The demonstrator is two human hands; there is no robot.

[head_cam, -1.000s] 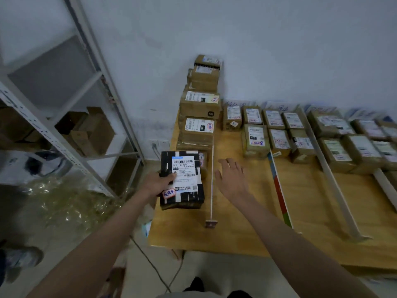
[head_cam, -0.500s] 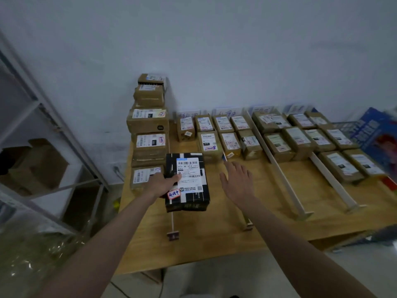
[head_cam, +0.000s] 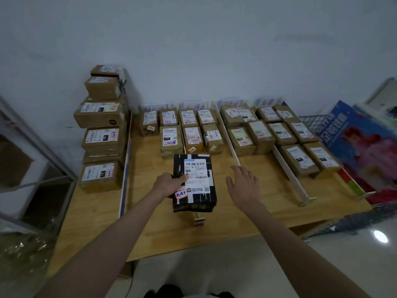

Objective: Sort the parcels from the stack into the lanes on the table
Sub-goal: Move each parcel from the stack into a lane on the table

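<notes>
Head view: the left hand [head_cam: 169,184] grips a black parcel [head_cam: 194,182] by its left edge, thumb on the white label, above the wooden tabletop [head_cam: 163,233]. The right hand [head_cam: 243,186] hovers just beside it, fingers [head_cam: 237,169] released and spread, holding nothing. Brown parcels [head_cam: 242,130] fill the lanes between white dividers [head_cam: 231,143] toward the wall. The stack [head_cam: 101,130] stands at the tabletop's left end.
</notes>
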